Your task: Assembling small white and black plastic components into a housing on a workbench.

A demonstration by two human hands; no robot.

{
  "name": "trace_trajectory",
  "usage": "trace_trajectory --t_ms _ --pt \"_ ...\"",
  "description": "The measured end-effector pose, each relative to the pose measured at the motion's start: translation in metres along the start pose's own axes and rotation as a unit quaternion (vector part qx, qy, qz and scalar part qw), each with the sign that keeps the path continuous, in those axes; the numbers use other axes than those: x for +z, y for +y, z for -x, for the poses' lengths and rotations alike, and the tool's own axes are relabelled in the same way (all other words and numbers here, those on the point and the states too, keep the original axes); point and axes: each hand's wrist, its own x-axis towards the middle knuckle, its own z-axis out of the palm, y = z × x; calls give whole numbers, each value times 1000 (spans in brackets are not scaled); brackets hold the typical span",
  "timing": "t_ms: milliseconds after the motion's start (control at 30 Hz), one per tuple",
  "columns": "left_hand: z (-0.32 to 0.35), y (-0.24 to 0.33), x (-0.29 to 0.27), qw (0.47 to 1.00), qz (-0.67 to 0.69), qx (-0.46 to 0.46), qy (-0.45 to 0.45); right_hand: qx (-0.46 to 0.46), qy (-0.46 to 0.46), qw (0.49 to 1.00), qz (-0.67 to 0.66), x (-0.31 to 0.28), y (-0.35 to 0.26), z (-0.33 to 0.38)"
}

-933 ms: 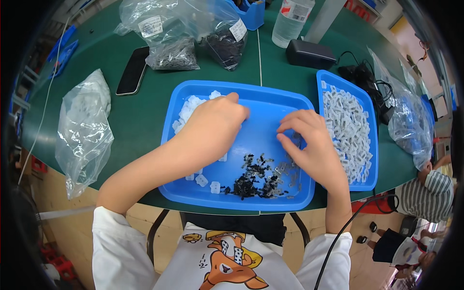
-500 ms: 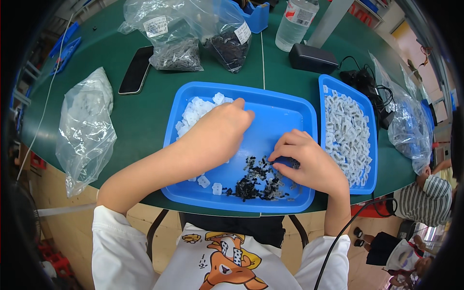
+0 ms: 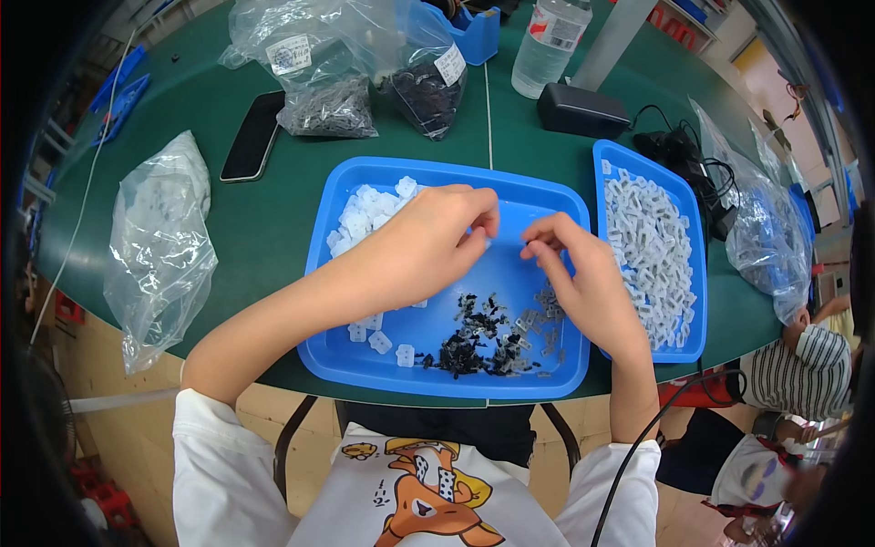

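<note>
We see the right hand (image 3: 583,283) up off the dark small parts (image 3: 488,333) near the front of the blue tray (image 3: 547,196); half a second ago it pressed down among them. Its fingertips now meet those of the left hand (image 3: 428,246) over the tray's middle. The left hand sits away from the white pieces (image 3: 365,214) in the tray's far left corner.

Small white plastic pieces (image 3: 369,211) and black clips (image 3: 474,342) lie loose in the blue tray (image 3: 510,196).
</note>
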Motion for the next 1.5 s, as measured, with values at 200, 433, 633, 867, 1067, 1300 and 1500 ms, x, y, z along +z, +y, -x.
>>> trace_trajectory --t_ms 200,433,633,867,1067,1300,1500 --pt "-5 -2 5 969 234 -48 -55 -11 89 996 -28 0 -1 -2" --pt "-8 -6 13 947 321 -21 -9 8 105 993 -54 1 2 0" --pt "-7 -3 16 941 337 -18 -14 -9 138 988 -69 3 3 0" --pt "-5 -1 19 932 362 -16 11 -23 138 984 -105 -4 3 -2" --pt "-3 -2 21 938 346 -24 19 45 95 973 -205 -2 0 0" --pt "-3 -2 24 935 354 -17 18 22 109 981 -158 2 4 -2" --pt "-2 0 24 938 345 -20 33 -2 160 984 -78 5 -3 -1"
